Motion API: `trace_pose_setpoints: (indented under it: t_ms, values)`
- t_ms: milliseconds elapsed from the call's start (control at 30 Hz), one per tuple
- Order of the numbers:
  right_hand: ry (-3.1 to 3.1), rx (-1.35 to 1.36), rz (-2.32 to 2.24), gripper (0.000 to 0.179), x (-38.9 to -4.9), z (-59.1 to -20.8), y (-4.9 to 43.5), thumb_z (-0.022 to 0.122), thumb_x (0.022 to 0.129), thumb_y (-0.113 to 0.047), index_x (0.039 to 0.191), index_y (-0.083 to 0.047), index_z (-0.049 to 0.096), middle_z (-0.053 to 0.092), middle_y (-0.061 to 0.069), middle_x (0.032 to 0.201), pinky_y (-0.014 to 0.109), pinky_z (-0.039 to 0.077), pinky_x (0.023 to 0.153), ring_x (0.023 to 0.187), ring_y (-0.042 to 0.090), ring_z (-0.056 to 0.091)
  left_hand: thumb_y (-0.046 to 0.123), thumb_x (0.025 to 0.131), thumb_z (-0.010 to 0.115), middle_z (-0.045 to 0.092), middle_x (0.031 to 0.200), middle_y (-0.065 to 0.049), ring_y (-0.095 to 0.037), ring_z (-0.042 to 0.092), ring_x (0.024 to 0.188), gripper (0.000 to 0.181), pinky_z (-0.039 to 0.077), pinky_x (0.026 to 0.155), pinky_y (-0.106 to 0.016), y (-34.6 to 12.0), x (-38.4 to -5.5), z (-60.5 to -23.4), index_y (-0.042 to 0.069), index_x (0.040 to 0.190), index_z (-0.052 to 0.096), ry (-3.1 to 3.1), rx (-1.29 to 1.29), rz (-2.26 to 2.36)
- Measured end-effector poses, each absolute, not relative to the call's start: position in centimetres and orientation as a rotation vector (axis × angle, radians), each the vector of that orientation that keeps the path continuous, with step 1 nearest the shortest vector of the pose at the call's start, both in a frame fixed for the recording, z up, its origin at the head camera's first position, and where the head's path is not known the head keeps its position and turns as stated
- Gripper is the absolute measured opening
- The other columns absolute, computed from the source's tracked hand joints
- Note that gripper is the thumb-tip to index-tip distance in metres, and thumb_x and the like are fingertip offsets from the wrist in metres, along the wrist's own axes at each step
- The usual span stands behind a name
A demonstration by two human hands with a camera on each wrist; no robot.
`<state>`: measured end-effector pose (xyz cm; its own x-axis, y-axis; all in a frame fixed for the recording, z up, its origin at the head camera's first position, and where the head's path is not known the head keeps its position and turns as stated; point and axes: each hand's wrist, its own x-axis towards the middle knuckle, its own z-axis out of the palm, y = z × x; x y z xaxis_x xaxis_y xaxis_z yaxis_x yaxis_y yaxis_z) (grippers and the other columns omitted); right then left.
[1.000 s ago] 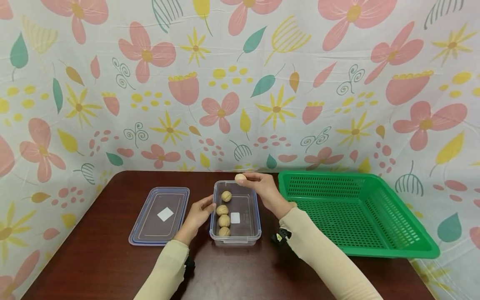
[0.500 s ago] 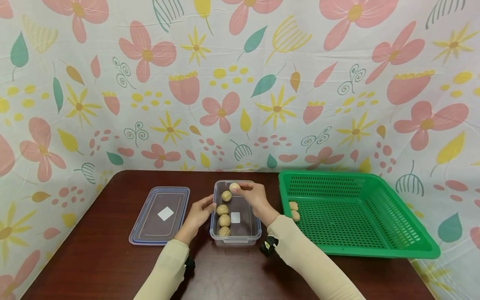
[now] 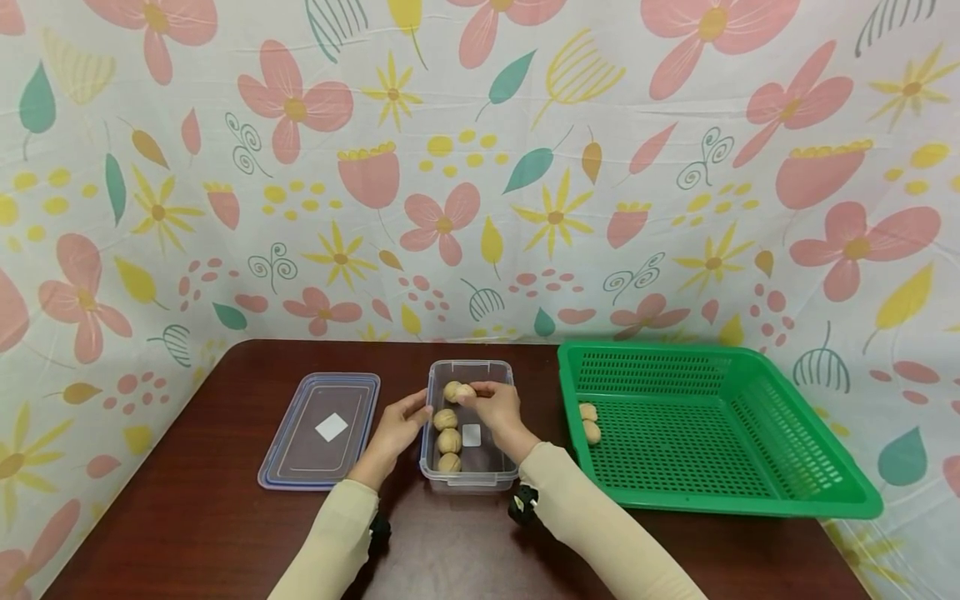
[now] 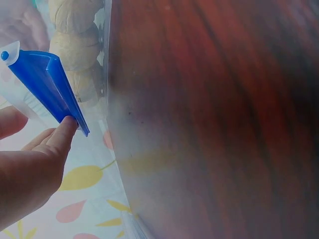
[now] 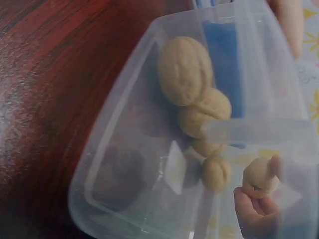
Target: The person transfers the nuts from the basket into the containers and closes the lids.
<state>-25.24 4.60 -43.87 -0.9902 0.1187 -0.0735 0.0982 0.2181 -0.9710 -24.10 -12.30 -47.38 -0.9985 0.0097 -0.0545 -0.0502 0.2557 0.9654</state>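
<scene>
Four walnuts [image 3: 449, 441] lined the clip-lock box's [image 3: 471, 481] left side, left hand [image 3: 397, 429] likely steadying it, fingers parted, right hand [image 3: 498, 410] clamping another walnut [image 3: 466, 392] between fingertips.

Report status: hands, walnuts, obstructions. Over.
Left hand touching box. Right hand pinching walnut near box's far end. Four more walnuts inside, left side. Lid aside, not blocking.

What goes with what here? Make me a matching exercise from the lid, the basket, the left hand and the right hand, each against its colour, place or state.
1. Lid
2. Basket
3. Left hand
4. Right hand

A. Pinches a walnut
B. Green
C. Lies flat on the table
D. Touches the container's left side

Pairs: 1-C, 2-B, 3-D, 4-A
</scene>
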Motion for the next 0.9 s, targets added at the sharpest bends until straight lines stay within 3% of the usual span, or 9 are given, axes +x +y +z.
trace_pose_setpoints:
  t_ms: [700, 900]
  values:
    - [-2.517, -0.182, 1.707, 0.027, -25.5, -46.1, 4.1, 0.078, 0.079, -0.004, 0.102, 0.006, 0.070, 0.069, 0.016, 0.093, 0.033, 0.055, 0.069, 0.084, 0.027, 0.065, 0.013, 0.098, 0.055, 0.055, 0.134, -0.019, -0.032, 0.051, 0.124, 0.043, 0.041, 0.103, -0.049, -12.3, -23.9, -47.3, 0.004, 0.140, 0.050, 2.438, -0.054, 1.889]
    - [-2.510, -0.186, 1.712, 0.033, -25.7, -46.0, 4.0, 0.074, 0.082, -0.003, 0.111, 0.010, 0.065, 0.067, 0.022, 0.102, 0.038, 0.055, 0.076, 0.095, 0.033, 0.064, 0.013, 0.099, 0.055, 0.053, 0.136, -0.020, -0.033, 0.051, 0.124, 0.043, 0.041, 0.103, -0.049, -12.3, -24.0, -47.3, 0.004, 0.141, 0.049, 2.433, -0.052, 1.880]
